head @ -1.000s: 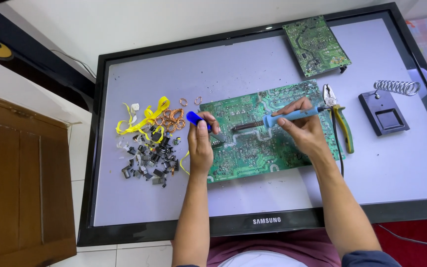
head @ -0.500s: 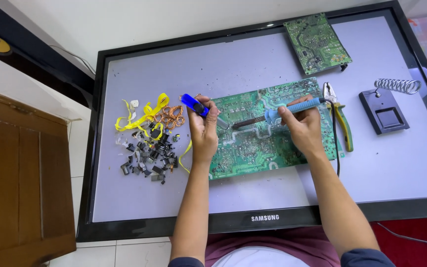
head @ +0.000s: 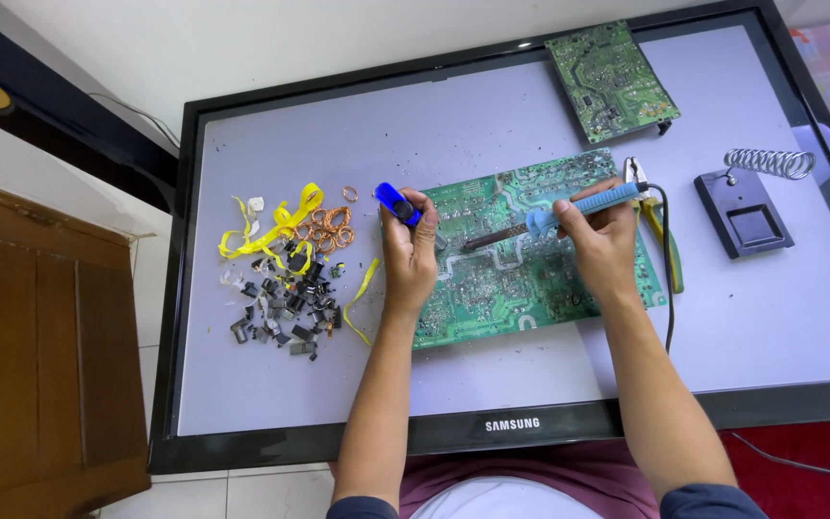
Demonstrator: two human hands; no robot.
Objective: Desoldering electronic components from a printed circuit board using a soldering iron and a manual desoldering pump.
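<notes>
Hands both closed: left hand (head: 409, 252) lifting blue desoldering pump (head: 397, 203) leftward off green circuit board (head: 521, 255), right hand (head: 599, 234) keeping soldering iron (head: 557, 213) down.

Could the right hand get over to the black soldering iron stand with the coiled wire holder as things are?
Probably yes, though the right hand is holding the blue-handled soldering iron. The black stand with its coiled wire holder sits to its right, with only bare screen and yellow-handled pliers between.
</notes>
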